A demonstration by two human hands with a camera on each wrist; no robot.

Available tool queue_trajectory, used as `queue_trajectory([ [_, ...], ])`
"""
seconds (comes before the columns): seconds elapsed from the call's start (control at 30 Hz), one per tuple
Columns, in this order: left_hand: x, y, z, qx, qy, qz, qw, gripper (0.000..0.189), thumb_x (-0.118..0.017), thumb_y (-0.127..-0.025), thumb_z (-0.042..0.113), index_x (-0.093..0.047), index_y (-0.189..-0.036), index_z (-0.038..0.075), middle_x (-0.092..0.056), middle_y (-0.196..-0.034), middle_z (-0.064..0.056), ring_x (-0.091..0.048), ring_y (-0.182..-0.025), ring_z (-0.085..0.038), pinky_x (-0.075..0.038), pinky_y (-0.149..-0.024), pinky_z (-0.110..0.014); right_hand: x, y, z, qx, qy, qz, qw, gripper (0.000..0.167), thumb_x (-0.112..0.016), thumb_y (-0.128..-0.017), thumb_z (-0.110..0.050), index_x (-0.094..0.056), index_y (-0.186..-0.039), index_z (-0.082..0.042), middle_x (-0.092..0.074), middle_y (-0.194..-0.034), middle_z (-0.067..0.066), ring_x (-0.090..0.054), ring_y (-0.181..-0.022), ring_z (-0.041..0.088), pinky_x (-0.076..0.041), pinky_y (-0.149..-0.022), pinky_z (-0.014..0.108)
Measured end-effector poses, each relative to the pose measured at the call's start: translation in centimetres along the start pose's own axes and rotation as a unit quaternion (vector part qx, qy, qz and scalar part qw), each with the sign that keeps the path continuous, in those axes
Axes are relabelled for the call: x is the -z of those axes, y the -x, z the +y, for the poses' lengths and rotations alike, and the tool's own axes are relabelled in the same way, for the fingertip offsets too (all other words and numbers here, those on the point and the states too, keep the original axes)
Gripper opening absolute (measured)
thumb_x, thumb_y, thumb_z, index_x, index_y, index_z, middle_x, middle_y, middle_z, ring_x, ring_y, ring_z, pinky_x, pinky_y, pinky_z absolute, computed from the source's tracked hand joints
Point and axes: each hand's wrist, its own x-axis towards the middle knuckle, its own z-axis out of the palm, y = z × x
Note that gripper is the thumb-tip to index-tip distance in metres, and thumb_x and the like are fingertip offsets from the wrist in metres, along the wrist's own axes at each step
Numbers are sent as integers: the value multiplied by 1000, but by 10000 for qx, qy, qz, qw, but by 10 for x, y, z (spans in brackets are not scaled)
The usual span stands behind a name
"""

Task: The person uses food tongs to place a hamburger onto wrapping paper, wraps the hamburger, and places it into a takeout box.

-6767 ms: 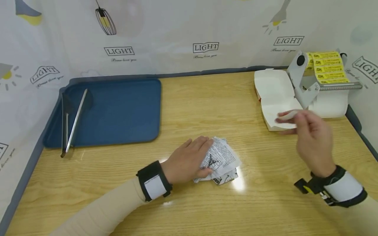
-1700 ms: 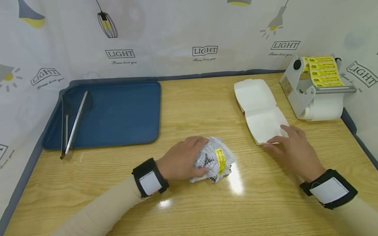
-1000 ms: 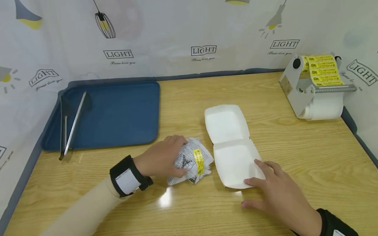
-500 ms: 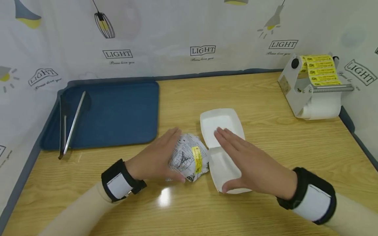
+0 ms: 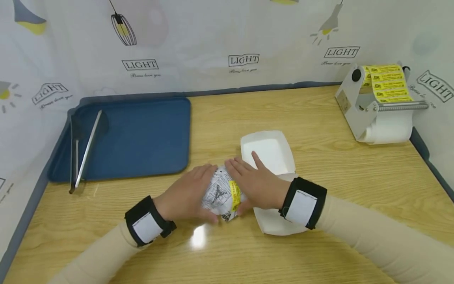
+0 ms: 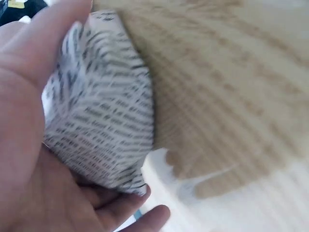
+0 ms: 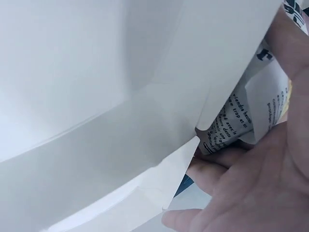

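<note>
A packet wrapped in newsprint-patterned paper (image 5: 217, 193), with a yellow label (image 5: 235, 195) across its top, sits on the table between both hands. My left hand (image 5: 188, 193) grips its left side, with thumb in front and fingers behind. From the other side my right hand (image 5: 260, 185) holds it, thumb near the front and index finger raised apart. Printed wrapper (image 6: 104, 111) fills the left palm in the left wrist view. Under the right wrist lies an unfolded white carton (image 5: 267, 152), its lower half partly hidden by that hand. The carton wall (image 7: 96, 145) looms large in the right wrist view.
A blue tray (image 5: 142, 138) lies at the left with metal tongs (image 5: 88, 150) across its left edge. At the back right stands a label dispenser (image 5: 383, 106) with yellow labels. A printed cloth wall (image 5: 198, 31) borders the wooden table (image 5: 227, 114).
The yellow label came onto the packet. The right hand brought the carton beside it from the right, let go and moved left onto the packet. Packet and left hand shifted left.
</note>
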Motion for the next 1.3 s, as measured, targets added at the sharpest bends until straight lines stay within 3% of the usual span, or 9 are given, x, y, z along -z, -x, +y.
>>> queue_trajectory([
  [0.23, -6, -4, 0, -104, 145, 148, 9997, 118, -95, -65, 46, -33, -146, -13, -46, -143, -28, -45, -131, -40, -36, -116, -49, -9, -5, -2, -35, 670, 360, 9971, 116, -83, -74, -61, -32, -154, 8, -39, -156, 24, -30, -149, 40, -8, -122, 62],
  [0.43, -13, -3, -1, -49, 443, 434, 9981, 104, -97, -66, 32, -39, -141, -11, -54, -127, -21, -50, -113, -32, -48, -99, -44, -14, -11, 0, 301, 1198, 914, 9881, 99, -85, -72, -61, -50, -138, 4, -61, -133, 18, -51, -134, 36, -12, -123, 58],
  [0.57, -9, 0, 1, -4, 407, 515, 9978, 100, -97, -67, 33, -42, -138, -10, -56, -121, -18, -52, -109, -30, -50, -95, -42, -13, -13, 2, 375, 968, 975, 9898, 93, -87, -70, -60, -55, -134, 0, -65, -126, 14, -56, -128, 31, -5, -125, 54],
  [0.7, 5, 5, 6, 14, 451, 668, 9967, 99, -98, -64, 33, -45, -137, -7, -57, -118, -14, -54, -108, -26, -53, -93, -39, 0, -10, 2, 425, 469, 1082, 9921, 91, -90, -70, -54, -56, -136, -1, -66, -128, 12, -57, -128, 29, -1, -125, 51],
  [0.8, 19, 7, 13, 5, 619, 838, 9946, 98, -99, -63, 32, -47, -137, -4, -58, -117, -12, -55, -107, -23, -53, -91, -38, 17, 0, 2, 452, 221, 1224, 9912, 90, -94, -67, -47, -58, -137, -2, -67, -128, 10, -57, -127, 27, -1, -125, 52],
  [0.93, 27, 1, 30, -4, 860, 870, 9925, 99, -100, -61, 34, -48, -137, -2, -59, -119, -10, -55, -109, -22, -50, -95, -39, 36, 23, 7, 490, 135, 1350, 9895, 84, -96, -65, -42, -62, -133, -6, -69, -125, 7, -59, -125, 26, -4, -124, 57],
  [1.13, 25, -16, 55, -131, 1114, 706, 9912, 112, -99, -57, 43, -43, -145, 0, -56, -134, -11, -52, -122, -25, -45, -107, -39, 48, 58, 18, 300, 97, 1252, 9916, 77, -97, -65, -39, -67, -129, -8, -71, -122, 5, -61, -122, 26, -10, -122, 62],
  [1.3, 17, -32, 72, -336, 1149, 580, 9911, 120, -96, -56, 53, -39, -147, 0, -54, -135, -13, -52, -117, -24, -49, -102, -36, 50, 82, 28, 49, 101, 1080, 9941, 78, -99, -62, -33, -66, -128, -4, -71, -122, 7, -61, -122, 30, -15, -119, 65],
])
